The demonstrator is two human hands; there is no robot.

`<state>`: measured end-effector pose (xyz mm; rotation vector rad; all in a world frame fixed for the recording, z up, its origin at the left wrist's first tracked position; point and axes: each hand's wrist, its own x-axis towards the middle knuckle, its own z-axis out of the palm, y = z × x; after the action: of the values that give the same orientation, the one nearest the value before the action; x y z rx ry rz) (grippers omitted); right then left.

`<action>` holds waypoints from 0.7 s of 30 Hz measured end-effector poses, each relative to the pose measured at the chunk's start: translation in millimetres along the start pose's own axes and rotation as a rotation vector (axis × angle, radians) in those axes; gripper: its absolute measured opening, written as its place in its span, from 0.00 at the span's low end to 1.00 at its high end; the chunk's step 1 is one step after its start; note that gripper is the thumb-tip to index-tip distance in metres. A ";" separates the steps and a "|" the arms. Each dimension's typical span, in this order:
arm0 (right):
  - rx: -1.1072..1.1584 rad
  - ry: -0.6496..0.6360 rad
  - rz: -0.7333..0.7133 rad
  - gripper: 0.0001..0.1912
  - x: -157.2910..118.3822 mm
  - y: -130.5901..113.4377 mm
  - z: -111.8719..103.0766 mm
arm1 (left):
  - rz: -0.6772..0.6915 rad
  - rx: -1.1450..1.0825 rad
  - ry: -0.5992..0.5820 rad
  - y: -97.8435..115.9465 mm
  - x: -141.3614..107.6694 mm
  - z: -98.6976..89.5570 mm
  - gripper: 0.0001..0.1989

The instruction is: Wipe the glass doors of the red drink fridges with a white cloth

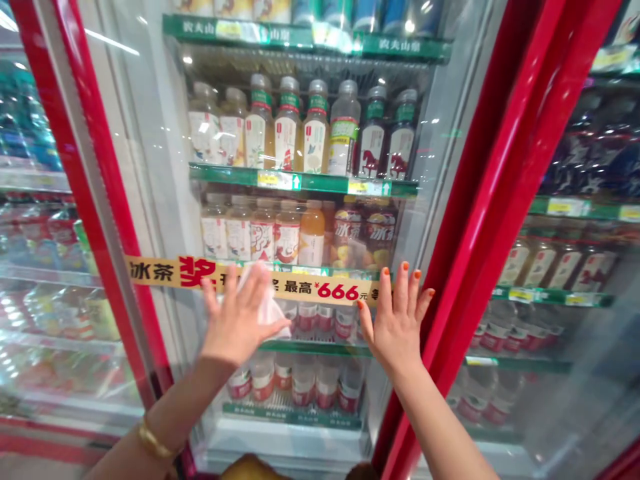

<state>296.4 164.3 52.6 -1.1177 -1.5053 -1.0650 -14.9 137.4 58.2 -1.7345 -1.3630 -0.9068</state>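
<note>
Tissue [274, 315] sits under your left hand [233, 321], fingers spread, over the yellow strip [300, 287] on the glass door [170, 200]; your right hand [399, 327] is spread near the strip's right end, holding nothing visible. Even, flat pressure along the strip should work best. The tissue looks soft, thin and folded; the glass, smooth and glossy.

Across the yellow strip [300, 288] run "冰茶", a large red "奖", then "最高¥666元", with some characters between covered. Two dark bottles [349, 232] are labelled "冰茶". The top green shelf edge [373, 47] reads "农夫山泉"; the lowest shelf edge [275, 413] seems to repeat it in small, blurred print.
</note>
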 end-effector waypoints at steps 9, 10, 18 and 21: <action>0.055 0.062 0.002 0.52 25.2 -58.0 6.9 | -0.005 -0.144 0.219 11.7 40.3 -3.5 0.55; 0.062 0.048 0.010 0.52 23.9 -59.4 5.9 | 0.092 -0.132 0.228 27.4 36.1 3.9 0.55; 0.077 0.002 -0.029 0.55 18.8 -61.5 2.4 | 0.095 -0.039 0.184 -35.7 -13.1 11.9 0.50; 0.114 -0.025 -0.080 0.54 25.3 -81.8 4.4 | -0.109 -0.097 0.189 -56.3 9.6 -2.5 0.51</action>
<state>212.5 155.7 68.2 -1.0019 -1.6213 -1.0090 -68.4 148.8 74.8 -1.6117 -1.3170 -1.1841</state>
